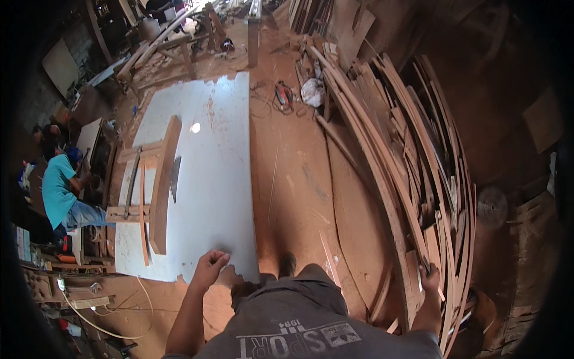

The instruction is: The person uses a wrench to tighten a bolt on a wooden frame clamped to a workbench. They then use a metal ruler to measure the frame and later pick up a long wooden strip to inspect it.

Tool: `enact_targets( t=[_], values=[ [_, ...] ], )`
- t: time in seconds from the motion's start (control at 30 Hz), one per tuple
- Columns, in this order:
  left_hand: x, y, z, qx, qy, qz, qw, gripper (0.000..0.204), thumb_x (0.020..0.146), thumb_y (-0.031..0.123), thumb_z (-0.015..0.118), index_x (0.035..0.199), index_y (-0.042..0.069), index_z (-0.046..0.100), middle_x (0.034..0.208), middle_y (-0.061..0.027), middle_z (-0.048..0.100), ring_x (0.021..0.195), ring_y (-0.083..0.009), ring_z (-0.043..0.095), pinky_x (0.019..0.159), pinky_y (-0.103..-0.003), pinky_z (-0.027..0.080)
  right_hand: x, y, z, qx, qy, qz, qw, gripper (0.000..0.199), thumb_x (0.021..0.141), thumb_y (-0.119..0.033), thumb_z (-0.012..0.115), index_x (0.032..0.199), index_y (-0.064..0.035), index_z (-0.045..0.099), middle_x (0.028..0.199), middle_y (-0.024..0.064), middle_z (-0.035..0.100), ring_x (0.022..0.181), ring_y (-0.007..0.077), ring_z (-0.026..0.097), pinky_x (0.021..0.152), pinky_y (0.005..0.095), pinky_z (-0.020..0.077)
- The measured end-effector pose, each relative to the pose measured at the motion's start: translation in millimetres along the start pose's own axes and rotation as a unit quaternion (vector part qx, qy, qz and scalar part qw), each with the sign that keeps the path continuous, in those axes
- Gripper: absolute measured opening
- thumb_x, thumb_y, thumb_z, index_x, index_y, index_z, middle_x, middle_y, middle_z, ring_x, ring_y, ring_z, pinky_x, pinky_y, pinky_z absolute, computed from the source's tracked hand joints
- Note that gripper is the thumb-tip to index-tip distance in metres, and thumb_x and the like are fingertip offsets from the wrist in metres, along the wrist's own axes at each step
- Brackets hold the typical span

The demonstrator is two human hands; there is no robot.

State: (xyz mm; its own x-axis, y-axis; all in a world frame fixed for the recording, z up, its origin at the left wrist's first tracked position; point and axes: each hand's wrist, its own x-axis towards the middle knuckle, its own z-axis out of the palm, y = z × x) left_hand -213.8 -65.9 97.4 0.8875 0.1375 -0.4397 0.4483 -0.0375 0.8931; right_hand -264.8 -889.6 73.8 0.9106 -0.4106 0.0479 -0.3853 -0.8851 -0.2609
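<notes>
My left hand [209, 267] is held above the near edge of a large white board [209, 209], its fingers curled in and nothing visible in them. Over on the right, my right hand [429, 279] reaches into a long pile of wooden strips [382, 149], its fingers closed around a wooden strip [414, 272]. Part of that grip is hidden by the wood. On the white board lies a thick wooden beam [164, 188] joined to shorter crosspieces [128, 213]. Beside the beam are a dark jagged-edged piece [175, 178] and a thin wooden strip [143, 221].
A person in a teal shirt [58, 188] sits at the left by a bench. Red power tool [283, 96] and white bundle [313, 93] lie on the dusty floor ahead. Long planks [161, 39] rest on trestles at the back. A pale cable [101, 326] loops at lower left.
</notes>
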Motion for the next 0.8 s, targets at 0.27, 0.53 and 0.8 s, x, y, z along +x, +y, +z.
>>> enact_targets(
  t=[0.27, 0.53, 0.8],
  values=[
    [3, 0, 6, 0.175, 0.003, 0.035, 0.984, 0.030, 0.098, 0.031, 0.078, 0.102, 0.002, 0.074, 0.093, -0.0067, 0.075, 0.088, -0.0150, 0.067, 0.084, -0.033, 0.055, 53, -26, -14, -0.295, -0.055, 0.117, 0.947, 0.066, 0.080, -0.065, 0.080, 0.120, -0.0123, 0.075, 0.121, 0.0148, 0.067, 0.120, 0.0384, 0.062, 0.100, 0.0513, 0.0517],
    [-22, -68, -36, 0.197, 0.290, 0.059, 0.935, 0.033, 0.090, 0.028, 0.083, 0.106, 0.002, 0.071, 0.099, -0.0133, 0.068, 0.099, -0.0269, 0.067, 0.092, -0.040, 0.054, 70, -171, 5, -0.191, 0.035, 0.191, 0.962, 0.069, 0.102, -0.067, 0.052, 0.131, -0.0044, 0.061, 0.126, 0.0247, 0.069, 0.114, 0.0458, 0.067, 0.096, 0.0557, 0.0540],
    [-16, -107, -156, 0.174, 0.537, 0.127, 0.816, 0.084, 0.079, 0.025, 0.092, 0.144, -0.003, 0.046, 0.132, -0.0229, 0.056, 0.129, -0.0414, 0.052, 0.113, -0.049, 0.042, -3, -417, 99, 0.120, -0.057, 0.011, 0.991, 0.072, 0.108, -0.062, 0.043, 0.142, 0.0003, 0.053, 0.128, 0.0347, 0.065, 0.121, 0.0525, 0.063, 0.102, 0.0549, 0.0491]
  ],
)
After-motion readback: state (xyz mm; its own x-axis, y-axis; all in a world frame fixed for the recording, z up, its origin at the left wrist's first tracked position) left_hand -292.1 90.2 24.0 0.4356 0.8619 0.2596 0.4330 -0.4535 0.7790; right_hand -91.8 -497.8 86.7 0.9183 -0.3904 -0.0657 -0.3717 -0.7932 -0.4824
